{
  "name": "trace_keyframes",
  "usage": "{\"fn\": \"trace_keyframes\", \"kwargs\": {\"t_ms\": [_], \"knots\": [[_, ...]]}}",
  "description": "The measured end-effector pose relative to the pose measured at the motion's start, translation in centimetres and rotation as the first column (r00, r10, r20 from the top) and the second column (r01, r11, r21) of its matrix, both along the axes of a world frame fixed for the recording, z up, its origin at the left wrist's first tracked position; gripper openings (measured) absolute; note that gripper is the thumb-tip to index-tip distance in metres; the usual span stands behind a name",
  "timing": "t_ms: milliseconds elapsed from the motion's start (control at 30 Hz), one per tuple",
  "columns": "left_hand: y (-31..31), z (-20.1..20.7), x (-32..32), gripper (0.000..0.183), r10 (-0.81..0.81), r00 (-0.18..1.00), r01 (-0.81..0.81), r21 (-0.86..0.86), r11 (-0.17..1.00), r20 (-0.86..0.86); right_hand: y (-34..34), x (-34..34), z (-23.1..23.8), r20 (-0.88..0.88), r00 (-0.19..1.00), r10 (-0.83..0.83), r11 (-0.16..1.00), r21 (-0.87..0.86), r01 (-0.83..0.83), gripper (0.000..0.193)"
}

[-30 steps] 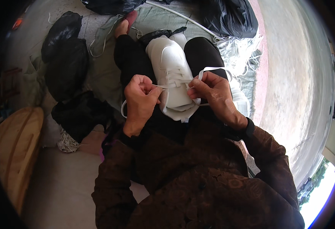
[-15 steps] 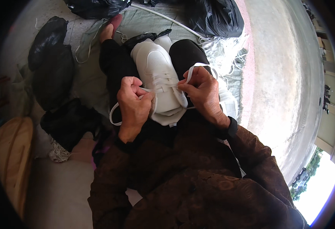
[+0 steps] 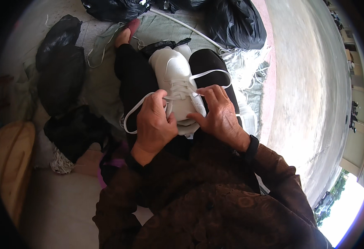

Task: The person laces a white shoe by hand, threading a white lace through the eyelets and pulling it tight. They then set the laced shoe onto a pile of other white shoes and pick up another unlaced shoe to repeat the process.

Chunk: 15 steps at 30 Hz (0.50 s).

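Note:
A white lace-up sneaker [image 3: 171, 68] rests between my knees, toe pointing away from me. Its white lace crosses the upper part of the tongue, and one loose length [image 3: 211, 72] loops out to the right over my dark trouser leg. Another lace length [image 3: 128, 116] bows out on the left behind my left hand. My left hand [image 3: 155, 124] is closed on the shoe's left edge, fingertips by the lace and thumb near the opening. On the other side, my right hand [image 3: 222, 114] grips the right edge, its thumb reaching in over the tongue.
Another white shoe [image 3: 248, 114] lies beside my right leg, with a heap of white laces [image 3: 248, 70] beyond it. Black plastic bags [image 3: 236, 23] sit at the far side and along the left [image 3: 61, 79]. A white rod [image 3: 186, 27] lies on the green sheet; a wooden board [image 3: 11, 166] stands lower left.
My right hand has let go of the lace and moved down to the shoe's right edge. The left hand has shifted from pinching the lace to the shoe's left edge.

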<state>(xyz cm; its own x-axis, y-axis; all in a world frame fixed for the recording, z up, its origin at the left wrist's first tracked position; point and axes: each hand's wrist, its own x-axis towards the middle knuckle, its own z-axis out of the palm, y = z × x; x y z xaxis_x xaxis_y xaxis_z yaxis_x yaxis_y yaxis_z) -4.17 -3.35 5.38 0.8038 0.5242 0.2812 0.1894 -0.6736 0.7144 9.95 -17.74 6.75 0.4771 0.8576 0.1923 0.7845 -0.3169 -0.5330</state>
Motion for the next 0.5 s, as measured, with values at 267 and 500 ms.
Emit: {"fn": "trace_keyframes", "kwargs": {"t_ms": [267,500], "knots": [[2.0,-1.3,0.5,0.041,0.01,0.997,-0.034,-0.334,0.942,-0.074,1.1,0.8,-2.0,-0.088,0.995,-0.034,0.999,-0.017,0.033,0.022],[2.0,-0.7,0.0,0.039,-0.128,0.99,0.123,-0.079,0.989,-0.062,0.7,0.0,0.4,0.091,0.985,0.146,0.987,-0.082,-0.138,0.026]]}}
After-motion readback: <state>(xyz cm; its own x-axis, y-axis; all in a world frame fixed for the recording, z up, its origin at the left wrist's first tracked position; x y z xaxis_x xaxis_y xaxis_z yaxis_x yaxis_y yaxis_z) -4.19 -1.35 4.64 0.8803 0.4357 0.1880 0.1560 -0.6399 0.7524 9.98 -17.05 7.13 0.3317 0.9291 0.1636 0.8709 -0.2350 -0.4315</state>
